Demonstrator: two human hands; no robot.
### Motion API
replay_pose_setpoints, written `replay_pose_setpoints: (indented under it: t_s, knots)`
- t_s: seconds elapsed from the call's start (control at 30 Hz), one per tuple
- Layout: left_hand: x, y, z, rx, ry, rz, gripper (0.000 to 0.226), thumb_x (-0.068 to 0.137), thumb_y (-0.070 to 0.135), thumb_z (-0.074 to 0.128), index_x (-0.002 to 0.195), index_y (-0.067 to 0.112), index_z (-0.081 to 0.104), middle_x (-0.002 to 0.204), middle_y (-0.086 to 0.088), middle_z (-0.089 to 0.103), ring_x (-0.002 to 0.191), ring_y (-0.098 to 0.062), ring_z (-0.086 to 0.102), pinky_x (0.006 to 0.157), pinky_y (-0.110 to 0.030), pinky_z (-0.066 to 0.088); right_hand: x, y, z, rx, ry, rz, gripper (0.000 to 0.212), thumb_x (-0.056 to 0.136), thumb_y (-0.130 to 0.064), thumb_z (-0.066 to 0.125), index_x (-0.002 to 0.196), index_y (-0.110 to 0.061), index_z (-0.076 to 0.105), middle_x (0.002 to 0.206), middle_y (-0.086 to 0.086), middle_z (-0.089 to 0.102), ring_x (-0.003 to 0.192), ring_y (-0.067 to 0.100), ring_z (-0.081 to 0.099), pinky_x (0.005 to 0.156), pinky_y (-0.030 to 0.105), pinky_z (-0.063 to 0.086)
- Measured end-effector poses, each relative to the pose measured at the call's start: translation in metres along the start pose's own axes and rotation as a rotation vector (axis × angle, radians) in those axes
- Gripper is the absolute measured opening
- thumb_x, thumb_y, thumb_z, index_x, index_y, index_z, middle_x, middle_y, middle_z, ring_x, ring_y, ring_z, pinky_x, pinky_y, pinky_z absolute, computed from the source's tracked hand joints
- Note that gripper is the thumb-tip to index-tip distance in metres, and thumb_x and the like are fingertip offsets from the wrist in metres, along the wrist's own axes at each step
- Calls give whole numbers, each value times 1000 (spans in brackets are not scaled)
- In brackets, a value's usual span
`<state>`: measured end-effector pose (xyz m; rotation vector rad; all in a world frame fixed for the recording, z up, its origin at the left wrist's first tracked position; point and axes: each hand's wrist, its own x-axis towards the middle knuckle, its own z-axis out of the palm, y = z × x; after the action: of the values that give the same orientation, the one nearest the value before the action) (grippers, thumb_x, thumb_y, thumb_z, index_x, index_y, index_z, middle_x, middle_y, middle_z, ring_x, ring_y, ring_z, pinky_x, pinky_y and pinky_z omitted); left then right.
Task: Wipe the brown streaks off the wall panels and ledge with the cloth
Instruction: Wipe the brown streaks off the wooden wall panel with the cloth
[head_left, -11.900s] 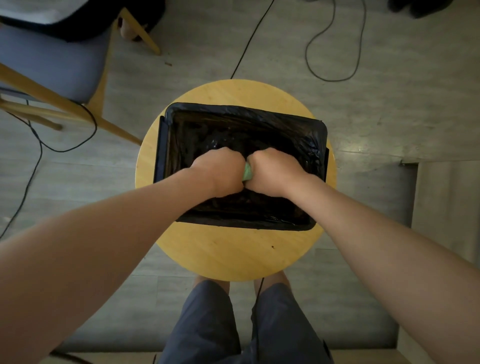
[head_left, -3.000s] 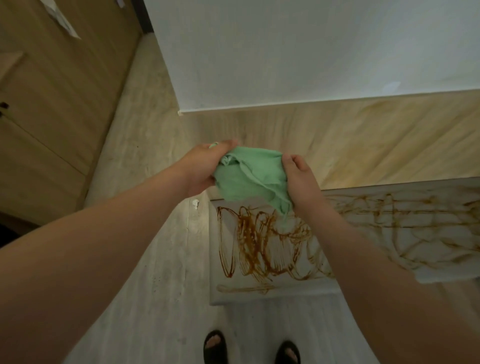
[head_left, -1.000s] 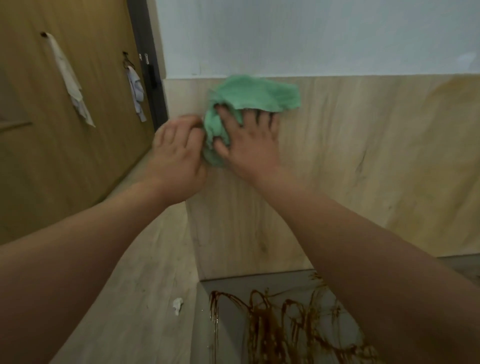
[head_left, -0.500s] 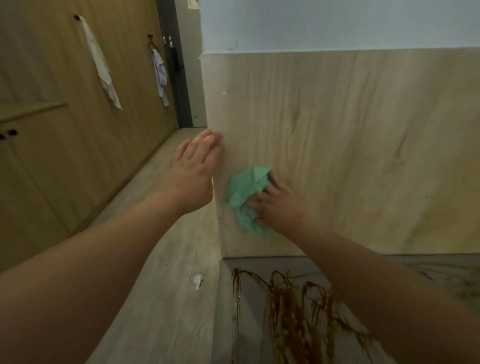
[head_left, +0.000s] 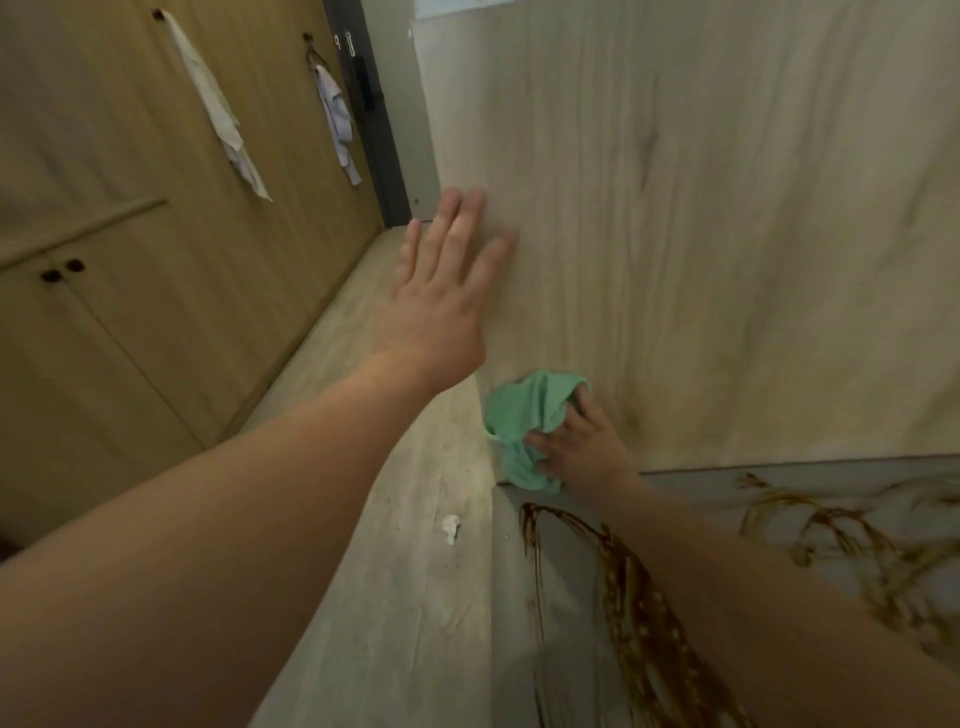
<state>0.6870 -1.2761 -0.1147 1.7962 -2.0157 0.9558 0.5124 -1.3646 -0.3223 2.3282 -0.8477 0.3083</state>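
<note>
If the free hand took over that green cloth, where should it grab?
Likely the bunched fold at the upper left of the green cloth, coming from the left. That part bulges clear of the right hand, which holds the rest against the wall panel; the left hand is nearby, open.

Bare left hand (head_left: 441, 312), bare left forearm (head_left: 234, 519), bare right hand (head_left: 582, 449), bare right forearm (head_left: 753, 582), left fingers (head_left: 448, 228) motion-blurred
</note>
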Motion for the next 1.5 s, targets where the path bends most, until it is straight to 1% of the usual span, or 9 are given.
replay_pose_setpoints:
  t_s: [0.13, 0.23, 0.37, 0.63, 0.8, 0.97, 1.13, 1.27, 1.5]
  knots:
    - [6, 20, 1, 93, -40, 86, 91, 88, 21, 56, 163, 41, 9, 173, -5, -14, 157, -37, -19, 125, -61, -9, -54, 57, 17, 122, 22, 165, 59, 57, -51, 90, 109, -28, 75, 117, 7, 70, 120, 36, 50, 126, 60, 10]
    - [19, 33, 4, 160, -40, 194, 89, 92, 36, 54, 165, 39, 2, 173, -4, -15, 157, -35, -18, 125, -62, -9, -98, 101, 12, 243, -66, 741, 94, 63, -80, 67, 127, -12, 66, 114, 32, 65, 110, 51, 59, 106, 70, 40]
    - [27, 39, 12, 191, -64, 143, 98, 91, 51, 57, 164, 39, -7, 171, -4, -22, 156, -37, -22, 124, -64, -7, -85, 90, 3, 526, -227, 1191, 133, 70, -59, 85, 153, 9, 5, 148, 54, 13, 140, 69, 17, 119, 68, 9]
    - [44, 59, -1, 305, 70, 291, 89, 83, 56, 65, 160, 28, 31, 173, -10, 8, 158, -41, 7, 122, -66, 6, -19, 0, -24, 826, -297, 1107, 132, 76, -73, 73, 149, -9, -17, 155, 35, 11, 141, 54, 25, 116, 63, 24]
    - [76, 71, -2, 291, -11, 303, 103, 89, 66, 53, 163, 34, -11, 171, -8, -19, 156, -40, -17, 121, -62, -12, -83, 44, 11, 655, -166, 1234, 129, 70, -54, 88, 147, -10, -6, 147, 40, 27, 133, 59, 34, 115, 67, 26]
    - [77, 69, 12, 271, 12, 305, 111, 85, 70, 54, 163, 32, -15, 168, -7, -27, 152, -39, -26, 115, -62, -24, -63, -1, 18, 728, -394, 1206, 128, 56, -51, 94, 142, 12, 23, 118, 35, 58, 96, 49, 65, 91, 54, 55]
    - [78, 70, 22, 240, 75, 309, 117, 79, 73, 60, 165, 29, -7, 170, -10, -17, 154, -42, -15, 116, -67, -17, -72, 33, 6, 746, -335, 1254, 135, 75, -60, 81, 153, 11, -4, 150, 36, 26, 133, 50, 42, 114, 50, 35]
    - [77, 70, 24, 267, 99, 304, 113, 83, 76, 53, 165, 29, -7, 169, -10, -19, 151, -40, -21, 113, -63, -27, -73, 34, -2, 834, -193, 1336, 130, 80, -50, 83, 155, 13, -2, 149, 41, 20, 131, 51, 39, 111, 48, 38]
    - [77, 73, 23, 249, 52, 306, 113, 78, 72, 55, 165, 30, -4, 173, -11, -10, 156, -45, -10, 116, -68, -16, -29, 13, -12, 1180, -128, 1418, 134, 77, -43, 87, 155, 10, -8, 152, 42, 12, 139, 57, 28, 119, 49, 26]
